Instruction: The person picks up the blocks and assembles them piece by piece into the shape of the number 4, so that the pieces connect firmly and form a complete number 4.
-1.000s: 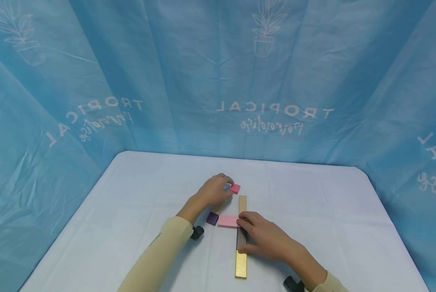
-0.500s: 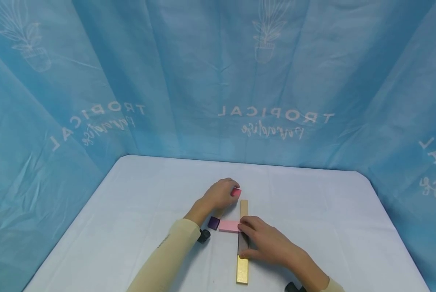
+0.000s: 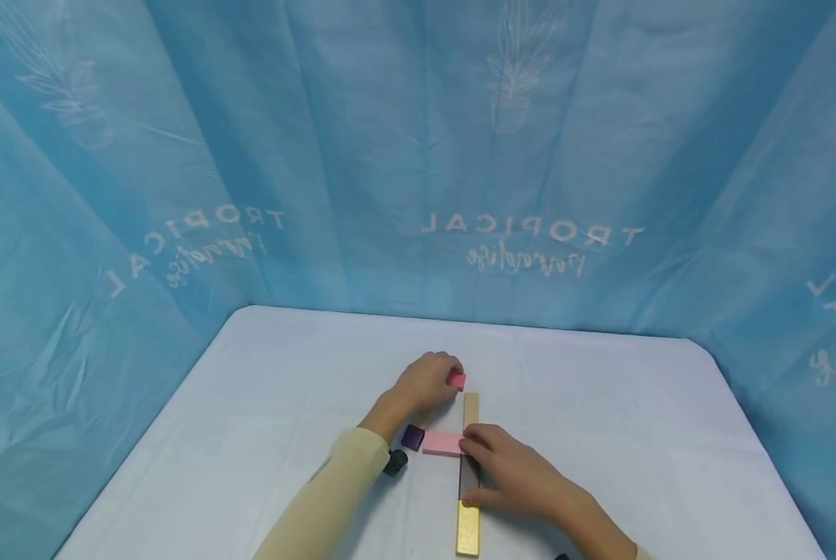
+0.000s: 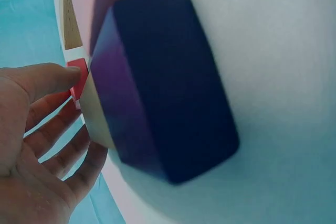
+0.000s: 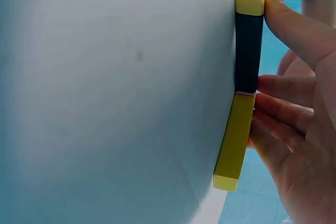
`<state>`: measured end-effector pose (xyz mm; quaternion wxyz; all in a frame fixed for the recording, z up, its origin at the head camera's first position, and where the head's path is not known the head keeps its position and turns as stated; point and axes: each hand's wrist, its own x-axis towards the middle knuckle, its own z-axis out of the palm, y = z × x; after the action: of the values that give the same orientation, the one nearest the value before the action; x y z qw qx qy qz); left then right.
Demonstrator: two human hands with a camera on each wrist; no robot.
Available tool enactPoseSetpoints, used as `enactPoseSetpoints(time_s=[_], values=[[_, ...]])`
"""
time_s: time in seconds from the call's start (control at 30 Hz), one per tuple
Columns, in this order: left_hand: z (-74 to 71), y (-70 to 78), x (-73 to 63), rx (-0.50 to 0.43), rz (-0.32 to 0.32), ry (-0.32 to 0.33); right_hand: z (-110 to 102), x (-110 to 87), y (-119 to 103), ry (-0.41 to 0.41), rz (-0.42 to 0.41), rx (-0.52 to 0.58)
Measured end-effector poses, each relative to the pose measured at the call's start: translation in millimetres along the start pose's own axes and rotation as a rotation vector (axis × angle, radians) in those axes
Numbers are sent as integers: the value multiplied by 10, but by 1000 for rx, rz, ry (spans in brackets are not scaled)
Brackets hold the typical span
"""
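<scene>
My left hand (image 3: 424, 381) pinches a small red block (image 3: 458, 380) between thumb and fingers, just beyond the far end of a straight row. In that row lie a tan block (image 3: 470, 408), a dark block (image 3: 470, 478) and a gold block (image 3: 468, 529), end to end. My right hand (image 3: 512, 474) rests its fingertips on the row, the thumb near the joint of gold and dark, the fingers near the dark block's far end. A pink block (image 3: 442, 443) reaches left from the row. Its left end meets a purple block (image 4: 178, 87).
Another tan block (image 3: 423, 418) extends from the purple one, partly hidden under my left hand. White cloth covers the table (image 3: 634, 435). A blue printed curtain (image 3: 362, 155) hangs around its back and sides.
My left hand has turned and shifted slightly right with the red block, closer to the row's far end. The right hand keeps its place on the row. The head view has tilted up slightly.
</scene>
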<state>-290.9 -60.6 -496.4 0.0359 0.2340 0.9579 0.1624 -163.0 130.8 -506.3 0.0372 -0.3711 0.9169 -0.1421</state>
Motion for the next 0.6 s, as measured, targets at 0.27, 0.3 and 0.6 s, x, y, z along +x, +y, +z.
enactPoseSetpoints(time_s=[0.27,0.3,0.6], values=[[11,-22,-25,-9,-31,9,12,4,-19,1,-6,1],[8,-25,-23,-10,-28,9,10,6,-19,-1,-4,3],[-55,-31,-10,-6,9,-29,1,-3,-9,-15,22,9]])
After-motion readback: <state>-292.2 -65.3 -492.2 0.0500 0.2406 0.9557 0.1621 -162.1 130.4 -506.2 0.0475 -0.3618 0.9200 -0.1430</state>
